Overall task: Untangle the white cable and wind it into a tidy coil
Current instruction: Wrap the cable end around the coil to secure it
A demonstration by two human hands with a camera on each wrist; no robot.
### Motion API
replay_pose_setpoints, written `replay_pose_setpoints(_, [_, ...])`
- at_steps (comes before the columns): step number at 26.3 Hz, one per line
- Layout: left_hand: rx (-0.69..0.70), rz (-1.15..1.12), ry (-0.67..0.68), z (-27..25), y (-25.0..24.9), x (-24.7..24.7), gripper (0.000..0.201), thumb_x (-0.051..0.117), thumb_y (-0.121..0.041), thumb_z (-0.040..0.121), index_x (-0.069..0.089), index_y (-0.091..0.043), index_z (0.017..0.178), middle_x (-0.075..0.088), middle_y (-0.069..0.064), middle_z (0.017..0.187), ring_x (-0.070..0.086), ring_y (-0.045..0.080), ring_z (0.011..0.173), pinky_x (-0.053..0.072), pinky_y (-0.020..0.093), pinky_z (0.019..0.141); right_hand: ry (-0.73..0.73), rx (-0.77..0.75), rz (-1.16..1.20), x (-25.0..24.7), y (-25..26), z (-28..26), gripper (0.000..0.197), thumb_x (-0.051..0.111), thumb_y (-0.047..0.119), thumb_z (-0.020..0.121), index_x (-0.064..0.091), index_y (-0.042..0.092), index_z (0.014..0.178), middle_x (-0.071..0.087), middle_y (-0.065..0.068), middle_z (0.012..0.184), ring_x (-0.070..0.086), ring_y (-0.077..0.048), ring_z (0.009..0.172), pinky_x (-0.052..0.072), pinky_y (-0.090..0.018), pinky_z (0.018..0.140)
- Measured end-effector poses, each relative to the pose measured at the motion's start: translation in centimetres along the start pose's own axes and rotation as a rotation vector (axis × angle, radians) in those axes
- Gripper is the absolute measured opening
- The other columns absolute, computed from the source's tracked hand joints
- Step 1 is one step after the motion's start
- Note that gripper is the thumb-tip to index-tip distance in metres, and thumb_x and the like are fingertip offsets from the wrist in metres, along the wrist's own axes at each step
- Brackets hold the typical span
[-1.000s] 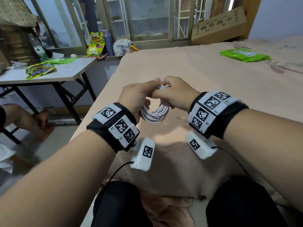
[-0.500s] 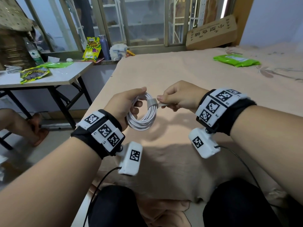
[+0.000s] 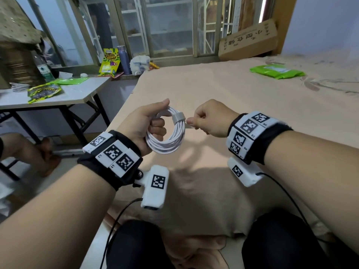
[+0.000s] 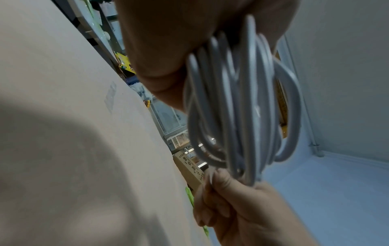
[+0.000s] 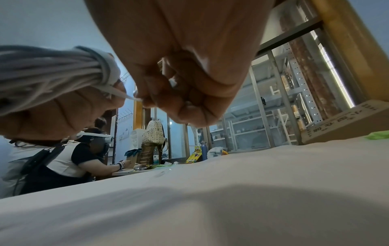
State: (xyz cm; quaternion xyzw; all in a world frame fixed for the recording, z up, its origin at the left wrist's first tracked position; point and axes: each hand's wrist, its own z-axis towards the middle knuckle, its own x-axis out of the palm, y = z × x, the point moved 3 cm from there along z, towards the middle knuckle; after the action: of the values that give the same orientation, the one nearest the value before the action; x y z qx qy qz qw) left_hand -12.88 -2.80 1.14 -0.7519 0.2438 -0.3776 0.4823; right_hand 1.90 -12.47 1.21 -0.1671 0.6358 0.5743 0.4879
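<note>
The white cable [image 3: 167,140] is wound into a round coil of several loops, held in the air above the beige bed sheet [image 3: 233,98]. My left hand [image 3: 149,123] grips the coil's top left, thumb over the loops and fingers through the ring. A pale grey strap [image 3: 178,117] wraps the coil's upper right side. My right hand [image 3: 209,119] pinches the strap's free end [image 5: 128,97] and holds it out to the right. In the left wrist view the cable loops [image 4: 238,106] hang from my palm, with the right hand [image 4: 227,199] below them.
A green packet [image 3: 275,71] lies on the sheet at the far right. A cardboard box [image 3: 250,41] leans by the window. Left of the bed stands a folding table [image 3: 58,96] with snack bags and a bottle; another seated person [image 5: 69,159] works there.
My hands have drawn apart. The right hand let go of the coil's side and now pulls the strap's end rightward, while the left hand keeps the coil and has lifted slightly.
</note>
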Motion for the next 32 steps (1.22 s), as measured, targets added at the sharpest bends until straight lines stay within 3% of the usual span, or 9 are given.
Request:
replay_pose_setpoints(8, [-0.032, -0.126, 0.253, -0.5, 0.1, -0.2, 0.033, 0.059, -0.035, 0.082, 0.05, -0.017, 0.055, 0.023, -0.009, 0.039, 0.024, 0.002, 0.029, 0.019, 0.012, 0.03, 0.008, -0.06, 0.123, 0.9, 0.3, -0.1, 0.036, 0.058, 0.034, 0.093, 0.057, 0.019, 0.06, 0.054, -0.003, 0.053, 0.046, -0.014, 0.048, 0.038, -0.025, 0.055])
replay_pose_setpoints(12, [-0.029, -0.152, 0.351, -0.5, 0.4, -0.6, 0.033, 0.062, -0.034, 0.08, 0.056, -0.017, 0.052, 0.022, -0.008, 0.039, 0.026, 0.002, 0.029, 0.017, 0.013, 0.032, 0.028, -0.067, 0.175, 1.3, 0.3, 0.0, 0.037, 0.058, 0.034, 0.093, 0.058, 0.018, 0.061, 0.054, -0.001, 0.051, 0.044, -0.012, 0.046, 0.037, -0.023, 0.053])
replay_pose_setpoints(14, [-0.008, -0.097, 0.31, -0.6, 0.3, -1.0, 0.034, 0.059, -0.032, 0.083, 0.058, -0.018, 0.053, 0.019, -0.009, 0.041, 0.019, 0.003, 0.032, 0.012, 0.014, 0.034, 0.048, -0.04, 0.278, 1.4, 0.1, -0.1, 0.038, 0.058, 0.031, 0.094, 0.057, 0.013, 0.06, 0.052, -0.004, 0.05, 0.043, -0.015, 0.046, 0.038, -0.023, 0.053])
replay_pose_setpoints(17, [0.024, 0.078, 0.129, -0.6, 0.1, -1.7, 0.033, 0.062, -0.028, 0.082, 0.052, -0.021, 0.052, 0.021, -0.008, 0.042, 0.018, 0.004, 0.032, 0.01, 0.013, 0.035, 0.054, 0.03, 0.661, 1.1, -0.2, -0.4, 0.042, 0.059, 0.021, 0.094, 0.051, 0.006, 0.055, 0.041, -0.004, 0.043, 0.04, -0.02, 0.045, 0.04, -0.023, 0.049])
replay_pose_setpoints(20, [0.064, 0.249, -0.041, -0.3, 0.2, -1.6, 0.042, 0.063, -0.028, 0.084, 0.054, -0.02, 0.044, 0.02, -0.008, 0.045, 0.015, 0.007, 0.036, 0.01, 0.016, 0.036, 0.066, 0.049, 0.838, 1.0, 0.3, -0.6, 0.038, 0.061, 0.017, 0.092, 0.053, 0.004, 0.058, 0.042, -0.002, 0.041, 0.042, -0.018, 0.045, 0.043, -0.023, 0.047])
replay_pose_setpoints(22, [0.098, 0.297, -0.125, 0.0, 0.3, -1.3, 0.041, 0.064, -0.029, 0.086, 0.057, -0.02, 0.047, 0.02, -0.007, 0.047, 0.014, 0.008, 0.039, 0.011, 0.017, 0.036, 0.089, 0.02, 0.792, 1.0, 0.7, -0.6, 0.033, 0.061, 0.013, 0.092, 0.057, 0.004, 0.061, 0.048, -0.002, 0.043, 0.046, -0.017, 0.044, 0.044, -0.024, 0.048])
replay_pose_setpoints(25, [0.132, 0.323, -0.213, 0.4, 0.7, -1.1, 0.029, 0.067, -0.03, 0.085, 0.06, -0.018, 0.059, 0.021, -0.007, 0.046, 0.014, 0.01, 0.041, 0.013, 0.018, 0.037, 0.084, -0.056, 0.519, 0.6, 1.1, -0.7, 0.021, 0.061, 0.008, 0.09, 0.062, 0.003, 0.07, 0.055, 0.001, 0.044, 0.053, -0.014, 0.045, 0.046, -0.027, 0.053])
replay_pose_setpoints(28, [0.132, 0.317, -0.241, 0.6, 1.3, -0.6, 0.026, 0.068, -0.031, 0.084, 0.061, -0.015, 0.065, 0.023, -0.008, 0.044, 0.017, 0.01, 0.039, 0.016, 0.017, 0.037, 0.056, -0.137, 0.24, 0.1, 2.0, -1.1, 0.016, 0.064, 0.011, 0.087, 0.066, 0.005, 0.073, 0.06, 0.0, 0.052, 0.057, -0.014, 0.052, 0.047, -0.028, 0.061])
replay_pose_setpoints(32, [0.13, 0.322, -0.242, 0.8, 1.7, 0.0, 0.023, 0.067, -0.031, 0.083, 0.062, -0.015, 0.067, 0.025, -0.008, 0.042, 0.019, 0.01, 0.039, 0.018, 0.018, 0.035, 0.02, -0.216, 0.017, -0.2, 3.4, -1.8, 0.018, 0.068, 0.02, 0.084, 0.063, 0.013, 0.069, 0.056, 0.007, 0.056, 0.052, -0.008, 0.054, 0.042, -0.024, 0.059])
